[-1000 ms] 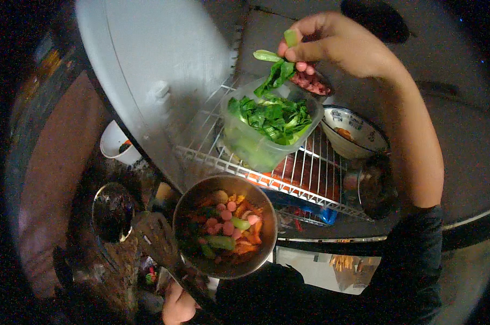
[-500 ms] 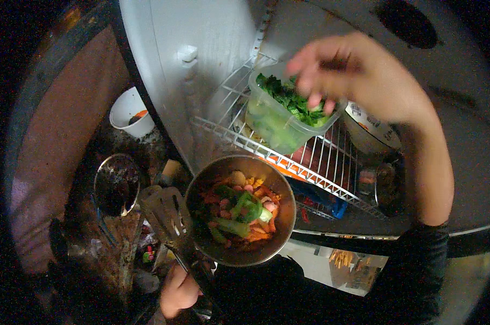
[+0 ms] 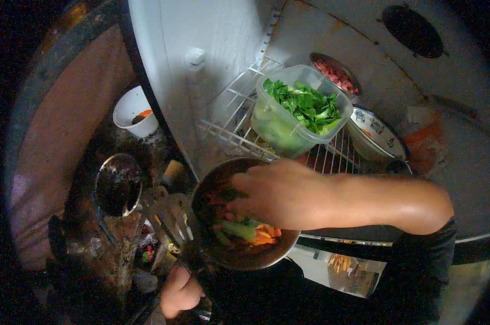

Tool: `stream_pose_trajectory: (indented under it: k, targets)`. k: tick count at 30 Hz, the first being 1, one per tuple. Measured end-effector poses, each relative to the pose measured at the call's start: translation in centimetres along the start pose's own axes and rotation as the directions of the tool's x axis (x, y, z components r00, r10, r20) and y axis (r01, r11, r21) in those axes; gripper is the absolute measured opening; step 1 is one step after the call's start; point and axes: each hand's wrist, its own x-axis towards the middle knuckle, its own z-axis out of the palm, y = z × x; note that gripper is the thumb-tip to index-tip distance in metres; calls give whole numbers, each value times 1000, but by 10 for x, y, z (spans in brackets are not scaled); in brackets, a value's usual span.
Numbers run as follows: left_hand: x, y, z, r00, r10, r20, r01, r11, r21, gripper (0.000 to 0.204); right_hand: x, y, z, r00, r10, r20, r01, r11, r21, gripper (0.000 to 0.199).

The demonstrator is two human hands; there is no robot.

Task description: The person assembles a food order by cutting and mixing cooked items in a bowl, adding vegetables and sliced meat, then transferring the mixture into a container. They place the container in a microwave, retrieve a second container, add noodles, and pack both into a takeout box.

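Observation:
My right hand (image 3: 280, 189) reaches from the right into a deep metal bowl (image 3: 277, 259), over pieces of green stalk (image 3: 239, 229) and orange vegetable (image 3: 266, 235). The fingers are dim and blurred, so their grip does not show. Low on the left, my left hand (image 3: 182, 292) is closed by the bowl, around the handle of a slotted metal spatula (image 3: 172, 216); part of that grip is in the dark. Behind the bowl, a clear plastic tub (image 3: 283, 127) of chopped leafy greens (image 3: 304, 105) stands on a white wire shelf (image 3: 228, 132).
Beside the tub are a dish of pink meat pieces (image 3: 337, 76) and a white patterned enamel bowl (image 3: 383, 132). An open fridge door (image 3: 169, 70) rises at the left. Beyond it are a white tub (image 3: 131, 116) and a dark round pan (image 3: 117, 184) on a dirty surface.
My right hand has moved down and left from above the tub of greens into the metal bowl. The dish of meat has come into sight. My left hand has hardly moved.

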Motion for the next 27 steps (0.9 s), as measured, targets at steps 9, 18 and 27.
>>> stream_pose_trajectory:
  k: [9, 18, 27]
  targets:
    - [5, -11, -32, 767, 364, 529, -641, 396, 658, 25, -21, 15, -61, 977, -10, -214, 51, 981, 185, 14]
    - [10, -6, 1, 995, -51, -86, 67, 980, 189, 25, -94, 151, -126, 638, 733, -238, -681, 680, 270, 26]
    - [27, 0, 0, 988, -125, -90, 143, 962, 233, 25, -103, 285, -48, 764, 645, 11, -633, 754, -176, 34]
